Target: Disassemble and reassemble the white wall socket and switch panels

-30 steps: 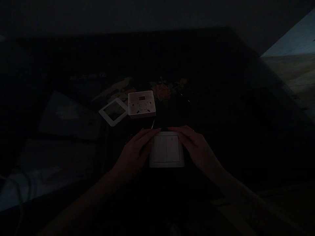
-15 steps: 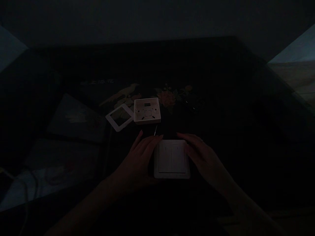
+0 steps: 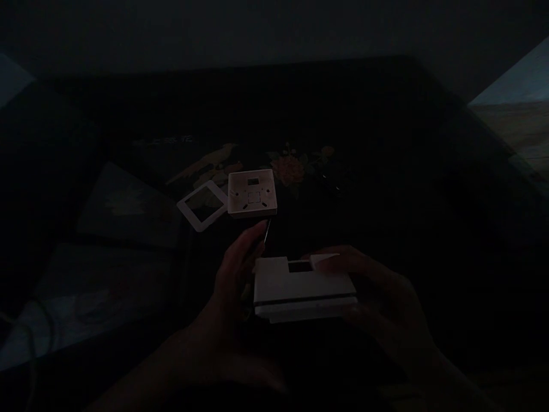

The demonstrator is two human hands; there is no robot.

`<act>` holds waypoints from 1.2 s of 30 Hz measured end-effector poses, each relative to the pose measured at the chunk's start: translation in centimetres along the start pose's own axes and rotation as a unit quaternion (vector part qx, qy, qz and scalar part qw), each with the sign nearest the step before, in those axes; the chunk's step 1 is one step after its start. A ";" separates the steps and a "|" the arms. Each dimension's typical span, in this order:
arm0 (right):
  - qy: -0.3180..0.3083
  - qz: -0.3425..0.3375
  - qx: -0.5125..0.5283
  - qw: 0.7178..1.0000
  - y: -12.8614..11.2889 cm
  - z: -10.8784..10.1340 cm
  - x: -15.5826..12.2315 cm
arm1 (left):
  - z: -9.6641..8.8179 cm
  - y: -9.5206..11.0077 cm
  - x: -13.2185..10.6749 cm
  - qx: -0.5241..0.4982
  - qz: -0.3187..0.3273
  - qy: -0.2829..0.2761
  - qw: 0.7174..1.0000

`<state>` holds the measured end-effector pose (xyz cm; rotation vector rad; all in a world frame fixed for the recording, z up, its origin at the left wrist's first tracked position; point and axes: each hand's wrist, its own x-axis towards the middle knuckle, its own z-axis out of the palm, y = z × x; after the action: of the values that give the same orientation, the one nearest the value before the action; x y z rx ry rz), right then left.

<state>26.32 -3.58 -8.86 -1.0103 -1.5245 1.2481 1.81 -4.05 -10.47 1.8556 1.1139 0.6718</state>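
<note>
The scene is very dark. A white wall switch (image 3: 302, 289) is lifted and tilted so its near edge faces me, held between both hands. My left hand (image 3: 234, 280) grips its left side with fingers stretched upward. My right hand (image 3: 377, 297) wraps its right side, fingers over the top edge. Beyond them on the dark table lie a white back box (image 3: 252, 193) and a white square frame (image 3: 201, 205). A thin metal pin or screwdriver tip (image 3: 266, 230) shows just past my left fingers.
The dark table (image 3: 386, 189) has a bird-and-flower pattern (image 3: 291, 166). Flat pale sheets or boards (image 3: 124, 206) lie at the left, with a cable (image 3: 30, 343) at the lower left. A lighter floor (image 3: 518, 120) shows at the far right.
The switch lay flat on the table under both hands; now both hands have lifted it and tipped it on edge, closer to me.
</note>
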 end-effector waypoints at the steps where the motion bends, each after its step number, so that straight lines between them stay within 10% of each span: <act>1: 0.000 -0.011 -0.008 1.000 -0.1 0.1 0.0 | 0.0 0.3 0.0 -0.037 0.008 0.000 0.999; 6: -0.011 -0.044 -0.023 0.999 -0.5 0.4 0.3 | 0.1 1.1 0.0 -0.250 -0.003 -0.005 0.968; 15: -0.031 -0.026 -0.018 0.999 -0.6 0.1 0.1 | 0.1 1.3 0.0 -0.325 -0.021 0.012 0.945; 36: 0.021 0.018 0.000 1.000 0.0 1.0 -0.3 | 1.2 1.4 -0.3 -0.275 -0.080 0.060 0.956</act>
<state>25.45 -4.08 -8.96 -1.0621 -1.4790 1.2440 3.26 -5.15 -9.85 1.2509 1.0110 0.9029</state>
